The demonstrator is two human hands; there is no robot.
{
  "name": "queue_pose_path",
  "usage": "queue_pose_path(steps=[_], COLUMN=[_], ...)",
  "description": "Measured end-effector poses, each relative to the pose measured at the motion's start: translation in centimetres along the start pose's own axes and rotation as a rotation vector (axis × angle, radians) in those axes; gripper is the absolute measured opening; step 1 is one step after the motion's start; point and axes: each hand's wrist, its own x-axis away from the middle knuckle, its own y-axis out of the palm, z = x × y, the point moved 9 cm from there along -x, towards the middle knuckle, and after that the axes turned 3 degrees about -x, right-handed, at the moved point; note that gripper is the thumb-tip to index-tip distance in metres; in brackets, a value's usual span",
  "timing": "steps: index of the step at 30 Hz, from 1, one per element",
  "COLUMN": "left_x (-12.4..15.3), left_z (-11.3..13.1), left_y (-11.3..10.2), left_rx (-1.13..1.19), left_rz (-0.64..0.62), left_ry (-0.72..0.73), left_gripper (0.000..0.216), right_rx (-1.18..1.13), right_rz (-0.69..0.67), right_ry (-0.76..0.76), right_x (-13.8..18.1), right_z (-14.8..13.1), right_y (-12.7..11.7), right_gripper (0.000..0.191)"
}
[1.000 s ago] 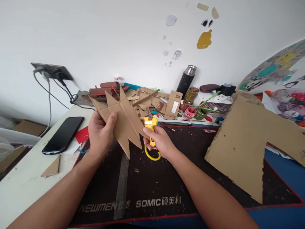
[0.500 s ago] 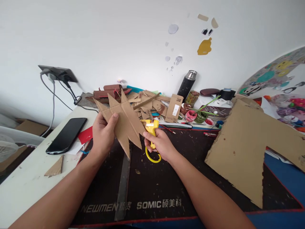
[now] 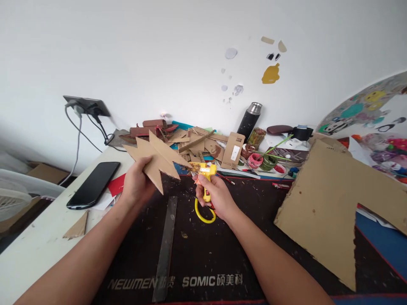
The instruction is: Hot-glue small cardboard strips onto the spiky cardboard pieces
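My left hand grips a spiky, star-like cardboard cutout by its lower left part, tilted nearly flat above the dark desk mat. A yellow glue gun is held in my right hand, fingers wrapped round its handle. Its nozzle points left and touches the cutout's right tip. A yellow loop of the gun's stand hangs below my right hand.
A metal ruler lies on the mat in front. A black phone rests at left beside red paper. A large cardboard sheet lies at right. Cardboard scraps, a black flask and paint pots crowd the back.
My left hand has tipped the cardboard cutout from facing me to nearly flat. The glue gun's nozzle now meets the cutout's right tip. The view has shifted down slightly.
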Motion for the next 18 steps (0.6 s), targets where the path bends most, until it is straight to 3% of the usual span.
queue_pose_path(steps=[6,18], left_x=[-0.9,-0.8], left_z=[-0.5,-0.5], left_y=[-1.5,-0.9], left_rx=[0.042,0.213], left_rz=[0.054,0.086], left_ry=[-0.141,-0.186], left_gripper=[0.03,0.028], right_rx=[0.058,0.2], right_rz=[0.048,0.06], right_ry=[-0.089,-0.17], right_x=[0.3,0.7], right_z=[-0.9,-1.8], right_y=[-0.4,-0.2], right_gripper=[0.059,0.061])
